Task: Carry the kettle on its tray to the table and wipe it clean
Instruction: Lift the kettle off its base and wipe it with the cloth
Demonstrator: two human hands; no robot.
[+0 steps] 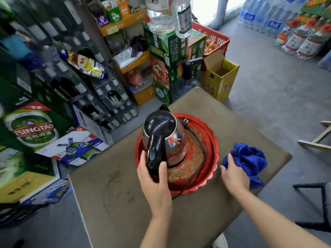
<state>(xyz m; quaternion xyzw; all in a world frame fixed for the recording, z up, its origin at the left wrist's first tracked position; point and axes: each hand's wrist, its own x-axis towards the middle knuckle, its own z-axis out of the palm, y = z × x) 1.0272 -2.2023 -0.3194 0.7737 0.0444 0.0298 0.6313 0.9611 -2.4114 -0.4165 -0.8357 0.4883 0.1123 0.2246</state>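
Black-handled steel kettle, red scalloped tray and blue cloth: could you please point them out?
Black-handled steel kettle [176, 140], head view, steel side.
Red scalloped tray [214, 151], head view, right rim.
Blue cloth [250, 158], head view, middle folds.

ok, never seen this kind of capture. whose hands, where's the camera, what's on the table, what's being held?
There is no robot here. One wide-angle camera is worn on a person's head and looks forward and down, so the two bare arms that come in from the bottom edge are the wearer's own.

The place looks like a small shop, with stacked drink cartons and bottles around. In the middle stands a brownish table. On it lies a round red tray, and on the tray stands a steel kettle with a black lid and handle; its black cord curls across the tray.

The left hand grips the kettle's handle. The right hand rests on a crumpled blue cloth beside the tray, on the table. Whether it has gripped the cloth, I cannot tell.
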